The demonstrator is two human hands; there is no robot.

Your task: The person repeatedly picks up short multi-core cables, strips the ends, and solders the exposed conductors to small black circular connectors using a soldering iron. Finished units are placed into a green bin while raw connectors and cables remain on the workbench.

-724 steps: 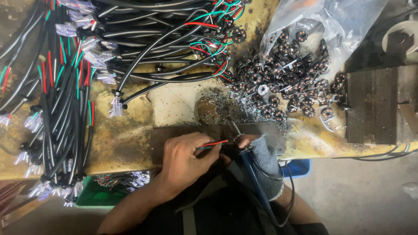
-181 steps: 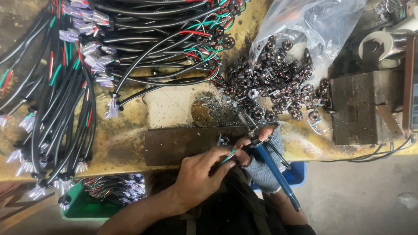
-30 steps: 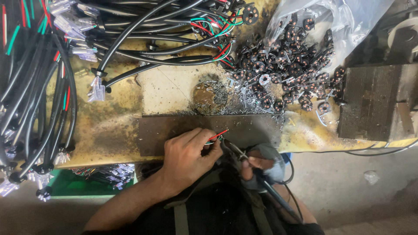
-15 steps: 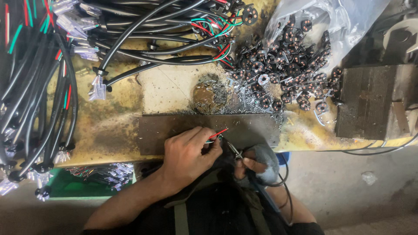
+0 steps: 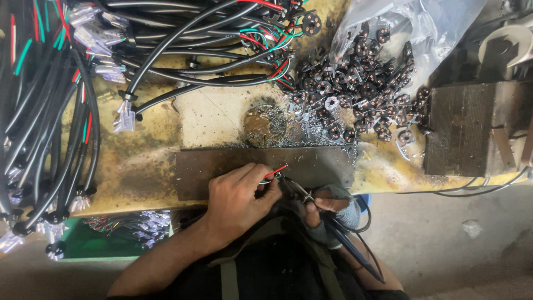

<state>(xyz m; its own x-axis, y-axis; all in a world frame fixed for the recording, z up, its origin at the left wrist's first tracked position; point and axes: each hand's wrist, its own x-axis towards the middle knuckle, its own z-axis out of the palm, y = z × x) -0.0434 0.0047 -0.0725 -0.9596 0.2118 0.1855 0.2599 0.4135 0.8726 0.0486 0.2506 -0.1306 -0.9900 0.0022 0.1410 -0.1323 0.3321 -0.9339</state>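
— Red is the wire [image 5: 276, 171] that your left hand [image 5: 239, 201] pinches, yes? How does the arm lie?

— Yes. Your left forearm comes up from the lower left of the frame, and the hand is curled, knuckles up, at the near edge of the bench. Thumb and forefinger are pressed together on the thin red wire, which points up and to the right, over the dark metal strip [image 5: 261, 166].

— And your right hand [image 5: 327, 208]?

— It is just right of the left one, low in the middle of the frame, in a grey fingerless glove. It is closed around a tool with blue handles [image 5: 347, 244]; the metal tip [image 5: 294, 186] of the tool reaches up-left and meets the wire end beside your left fingers. If the tip touches the wire, I cannot tell.

— How much room do you have?

— Little behind, more in front. Both hands are at the bench edge, above your lap. Past the strip there is a bare yellow patch with a small heap of metal shavings [image 5: 266, 123]. Black cable bundles [image 5: 50, 128] fill the left side and the top. A pile of small black connectors [image 5: 361, 94] spills from a clear plastic bag [image 5: 422, 28] in the upper right, and a dark metal block [image 5: 472, 128] stands at the right edge.
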